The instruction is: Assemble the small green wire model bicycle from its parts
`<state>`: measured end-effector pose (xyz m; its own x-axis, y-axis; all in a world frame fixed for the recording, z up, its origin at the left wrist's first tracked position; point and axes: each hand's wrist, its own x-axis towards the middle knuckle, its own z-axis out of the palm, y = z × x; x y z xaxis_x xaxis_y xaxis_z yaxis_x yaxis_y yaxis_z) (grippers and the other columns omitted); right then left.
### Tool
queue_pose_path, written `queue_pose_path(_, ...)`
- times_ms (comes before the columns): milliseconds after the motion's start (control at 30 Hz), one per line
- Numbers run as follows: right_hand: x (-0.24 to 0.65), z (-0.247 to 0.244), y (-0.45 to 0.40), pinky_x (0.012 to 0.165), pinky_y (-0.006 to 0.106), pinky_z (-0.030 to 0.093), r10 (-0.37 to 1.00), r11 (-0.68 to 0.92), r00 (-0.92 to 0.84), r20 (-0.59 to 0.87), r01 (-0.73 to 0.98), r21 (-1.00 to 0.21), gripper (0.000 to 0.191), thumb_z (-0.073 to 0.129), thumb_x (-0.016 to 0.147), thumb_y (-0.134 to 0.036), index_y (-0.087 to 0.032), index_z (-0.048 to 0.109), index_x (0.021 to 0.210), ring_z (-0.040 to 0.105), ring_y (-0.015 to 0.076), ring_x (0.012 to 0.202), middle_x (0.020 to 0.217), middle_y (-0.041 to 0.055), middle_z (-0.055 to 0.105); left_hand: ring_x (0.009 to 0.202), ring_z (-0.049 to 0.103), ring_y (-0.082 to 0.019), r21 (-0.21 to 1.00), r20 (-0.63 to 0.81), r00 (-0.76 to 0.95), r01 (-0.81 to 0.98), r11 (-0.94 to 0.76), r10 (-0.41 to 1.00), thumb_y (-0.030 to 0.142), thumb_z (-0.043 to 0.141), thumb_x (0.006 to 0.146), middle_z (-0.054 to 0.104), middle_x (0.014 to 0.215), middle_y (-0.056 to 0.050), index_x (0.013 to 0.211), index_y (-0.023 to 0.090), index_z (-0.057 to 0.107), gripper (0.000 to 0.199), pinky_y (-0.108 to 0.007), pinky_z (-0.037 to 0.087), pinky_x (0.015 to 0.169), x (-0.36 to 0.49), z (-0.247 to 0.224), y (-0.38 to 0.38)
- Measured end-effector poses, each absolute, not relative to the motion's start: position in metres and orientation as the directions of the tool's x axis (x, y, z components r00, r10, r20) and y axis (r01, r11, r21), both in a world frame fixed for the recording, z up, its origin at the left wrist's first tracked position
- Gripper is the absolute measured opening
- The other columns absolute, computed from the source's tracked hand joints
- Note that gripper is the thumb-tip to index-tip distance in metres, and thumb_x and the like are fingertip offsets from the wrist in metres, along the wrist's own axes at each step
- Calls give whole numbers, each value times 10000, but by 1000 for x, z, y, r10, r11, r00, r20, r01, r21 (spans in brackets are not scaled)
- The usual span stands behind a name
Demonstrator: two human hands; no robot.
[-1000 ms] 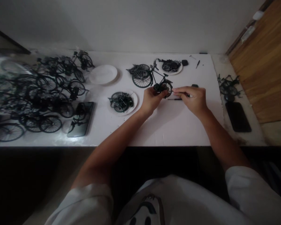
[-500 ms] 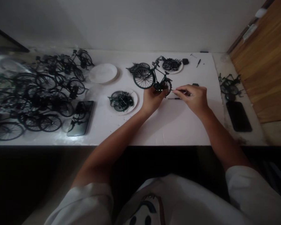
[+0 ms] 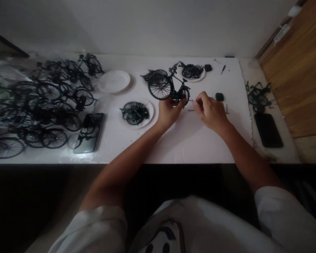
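My left hand (image 3: 169,111) grips a small dark model bicycle (image 3: 175,86) by its lower part, near the smaller-looking wheel at the right. The bicycle is raised in front of me, with its large spoked wheel (image 3: 160,86) on the left. Just right of it, the fingers of my right hand (image 3: 209,109) are pinched on a thin pin-like piece (image 3: 191,101) that points at the right wheel. A thin dark rod lies on the white table behind my right hand, partly hidden by it.
Many model bicycles (image 3: 52,138) crowd the left side, beside a phone (image 3: 90,135). An unloaded white plate (image 3: 114,81) and a plate of parts (image 3: 150,111) stand nearer the middle. Farther back are another parts plate (image 3: 203,75) and a dark green block (image 3: 219,96). A black phone (image 3: 269,130) lies right.
My right hand has turned, its fingers more curled and slightly left, uncovering the dark green block and a rod end. My left hand and the bicycle have shifted slightly left in view.
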<state>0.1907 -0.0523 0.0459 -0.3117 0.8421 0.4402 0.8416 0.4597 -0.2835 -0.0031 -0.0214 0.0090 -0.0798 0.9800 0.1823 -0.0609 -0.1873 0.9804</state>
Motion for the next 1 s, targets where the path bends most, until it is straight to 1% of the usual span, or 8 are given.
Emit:
queue_pose_path(133, 190, 44, -51, 648, 335, 389, 842, 464, -337, 422, 851, -246, 339, 431, 1183, -434, -210, 661, 1075, 674, 246, 865, 966, 117, 732, 1027, 780, -247, 981, 187, -101, -40, -192, 977, 286, 928, 799, 814, 1009, -110, 973, 173, 768, 261, -368, 648, 945, -5, 13, -21)
queue_pose_path(367, 189, 36, -45, 638, 336, 379, 885, 397, -255, 390, 850, -345, 592, 335, 1209, -492, -221, 637, 779, 639, 198, 675, 715, 63, 694, 1007, 757, -242, 976, 218, -51, 6, -218, 975, 340, 927, 819, 815, 998, -108, 976, 185, 791, 259, -372, 620, 920, -3, 19, -29)
queue_pose_path(467, 190, 39, -49, 651, 336, 405, 887, 410, -268, 375, 830, -377, 503, 383, 1199, -490, -219, 684, 901, 669, 208, 713, 768, 56, 729, 998, 741, -229, 972, 234, -50, 23, -234, 971, 378, 929, 818, 820, 1021, -93, 988, 204, 789, 280, -366, 621, 911, -4, 19, -29)
queue_pose_path(600, 191, 46, -52, 711, 347, 481, 846, 490, -332, 417, 792, -364, 250, 520, 1159, -415, -219, 673, 1190, 717, 249, 899, 1003, 90, 786, 1002, 749, -226, 966, 258, -84, 24, -257, 963, 376, 929, 823, 820, 1023, -89, 965, 202, 780, 270, -344, 623, 887, -7, 21, -25)
queue_pose_path(700, 191, 47, -51, 753, 359, 510, 811, 539, -376, 448, 779, -321, 223, 505, 1166, -342, -219, 691, 1171, 725, 275, 1042, 1105, 126, 793, 1014, 755, -230, 963, 268, -77, 32, -266, 960, 355, 938, 821, 817, 1029, -90, 984, 196, 790, 271, -348, 621, 902, -9, 24, -24)
queue_pose_path(800, 191, 45, -49, 747, 352, 501, 815, 537, -381, 438, 781, -320, 300, 478, 1184, -349, -214, 737, 1112, 732, 265, 1022, 1042, 119, 801, 1026, 747, -225, 958, 288, -68, 40, -286, 955, 409, 941, 837, 823, 1054, -93, 1006, 197, 790, 310, -347, 627, 937, -11, 25, -25)
queue_pose_path(900, 189, 44, -52, 733, 335, 494, 852, 501, -336, 402, 748, -435, 464, 433, 1201, -483, -202, 760, 1029, 719, 213, 834, 899, 87, 777, 995, 746, -206, 937, 345, -67, 84, -340, 936, 455, 917, 875, 826, 1073, -93, 1026, 200, 792, 321, -332, 629, 944, -11, 21, -26)
queue_pose_path(1000, 183, 46, -56, 695, 315, 486, 900, 435, -271, 342, 603, -668, 638, 377, 1179, -658, -200, 740, 923, 642, 161, 636, 672, 27, 672, 973, 756, -189, 891, 444, -71, 139, -432, 893, 446, 884, 914, 822, 1064, -82, 1073, 201, 789, 307, -325, 632, 932, -10, 13, -24)
